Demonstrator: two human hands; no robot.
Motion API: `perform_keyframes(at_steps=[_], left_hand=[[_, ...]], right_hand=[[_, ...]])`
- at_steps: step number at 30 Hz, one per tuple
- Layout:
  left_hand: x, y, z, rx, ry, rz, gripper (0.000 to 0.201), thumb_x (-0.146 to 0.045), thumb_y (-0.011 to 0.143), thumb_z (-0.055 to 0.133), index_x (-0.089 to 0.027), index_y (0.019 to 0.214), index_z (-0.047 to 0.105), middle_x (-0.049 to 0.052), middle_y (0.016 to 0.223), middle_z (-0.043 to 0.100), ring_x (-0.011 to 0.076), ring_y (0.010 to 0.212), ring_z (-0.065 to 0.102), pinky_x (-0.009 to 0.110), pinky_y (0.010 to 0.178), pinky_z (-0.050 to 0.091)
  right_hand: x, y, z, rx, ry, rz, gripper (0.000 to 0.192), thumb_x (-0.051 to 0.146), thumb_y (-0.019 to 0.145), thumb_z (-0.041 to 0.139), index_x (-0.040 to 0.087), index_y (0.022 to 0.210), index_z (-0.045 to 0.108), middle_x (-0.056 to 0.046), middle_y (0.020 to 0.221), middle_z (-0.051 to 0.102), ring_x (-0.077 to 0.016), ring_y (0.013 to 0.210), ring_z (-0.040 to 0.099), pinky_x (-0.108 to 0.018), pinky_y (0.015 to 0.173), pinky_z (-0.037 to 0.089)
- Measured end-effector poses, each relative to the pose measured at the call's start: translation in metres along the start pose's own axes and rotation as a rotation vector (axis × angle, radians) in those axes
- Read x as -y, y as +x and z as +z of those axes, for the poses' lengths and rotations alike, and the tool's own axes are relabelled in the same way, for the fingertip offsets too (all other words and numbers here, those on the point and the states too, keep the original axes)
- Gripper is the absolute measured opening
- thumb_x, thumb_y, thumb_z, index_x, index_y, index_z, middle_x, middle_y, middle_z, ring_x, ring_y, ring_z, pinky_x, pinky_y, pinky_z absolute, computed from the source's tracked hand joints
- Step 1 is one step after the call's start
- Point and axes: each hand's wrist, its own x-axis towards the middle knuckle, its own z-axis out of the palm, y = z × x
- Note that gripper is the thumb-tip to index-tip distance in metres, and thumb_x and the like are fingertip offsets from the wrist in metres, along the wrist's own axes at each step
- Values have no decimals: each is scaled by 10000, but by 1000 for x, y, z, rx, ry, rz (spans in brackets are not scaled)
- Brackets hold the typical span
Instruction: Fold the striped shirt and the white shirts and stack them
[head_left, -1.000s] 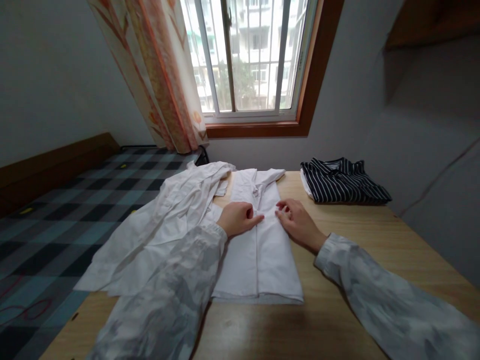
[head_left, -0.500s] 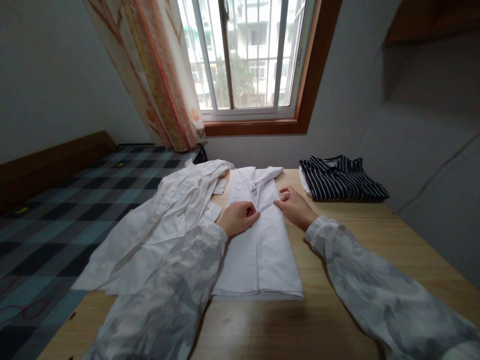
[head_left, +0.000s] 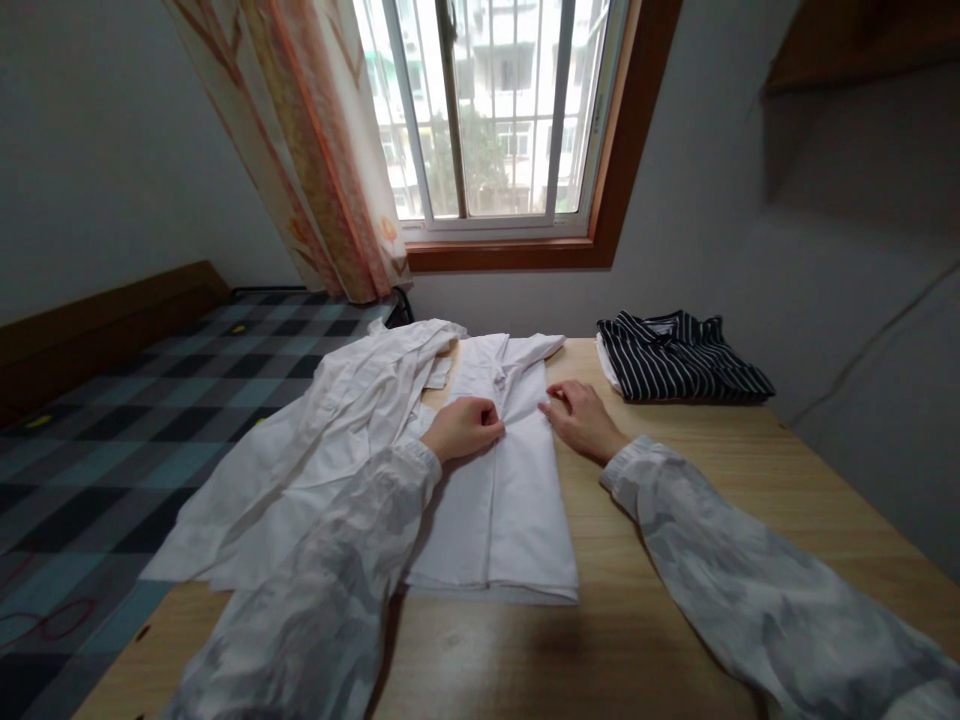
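Note:
A white shirt, folded into a long narrow shape, lies on the wooden table in front of me with its collar end toward the window. My left hand is closed over the middle of it, thumb and fingers pinching the cloth near the centre line. At the shirt's right edge, my right hand has its fingertips curled onto the fabric. The exact grip of those fingers is small and partly hidden. Left of the folded shirt, touching my left sleeve, spreads a crumpled pile of white clothes.
A folded black-and-white striped garment rests on something white at the table's back right. A bed with a checked cover adjoins the table on the left. Behind stand a window and a patterned curtain.
The lower part of the folded shirt has shifted left across the table, and its right edge stands more upright. Both hands have moved slightly left with it. The striped garment has stayed put.

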Motion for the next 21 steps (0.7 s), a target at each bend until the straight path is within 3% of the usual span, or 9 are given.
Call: perform_keyframes(at_steps=[3, 7, 12, 15, 21], left_hand=[[2, -1, -3, 20, -12, 15, 238, -384, 908, 685, -217, 741, 715, 17, 719, 739, 184, 716, 637, 292, 653, 395], [3, -1, -2, 35, 12, 36, 225, -394, 903, 696, -221, 762, 724, 17, 768, 761, 183, 739, 649, 289, 680, 410], [4, 0, -6, 36, 62, 1, 350, -503, 959, 672, -225, 754, 723, 32, 767, 764, 187, 716, 641, 304, 657, 368], [3, -1, -12, -38, 152, -60, 474, -592, 1027, 590, -221, 782, 755, 61, 806, 784, 200, 735, 661, 319, 675, 364], [2, -4, -8, -107, 339, -126, 408, -598, 922, 704, -217, 797, 779, 102, 829, 808, 266, 828, 729, 348, 726, 389]], right_hand=[[-2, 5, 4, -4, 100, 106, 263, 447, 1023, 634, 218, 1124, 716, -116, 1102, 788, -289, 1038, 684, -442, 976, 525], [-2, 11, 8, 31, 224, 288, 366, 432, 935, 748, 218, 1221, 665, -33, 926, 771, -222, 803, 690, -342, 760, 515], [0, 8, 6, 94, 211, 199, 313, 302, 887, 723, 229, 1189, 681, 22, 829, 726, -193, 742, 653, -306, 710, 462], [3, 5, 3, 86, 200, 179, 262, 324, 911, 722, 227, 1153, 692, 23, 811, 721, -193, 726, 639, -311, 719, 456], [10, 4, -1, 122, 100, 91, 218, 310, 920, 755, 229, 1112, 688, 21, 821, 725, -193, 732, 632, -313, 741, 441]])
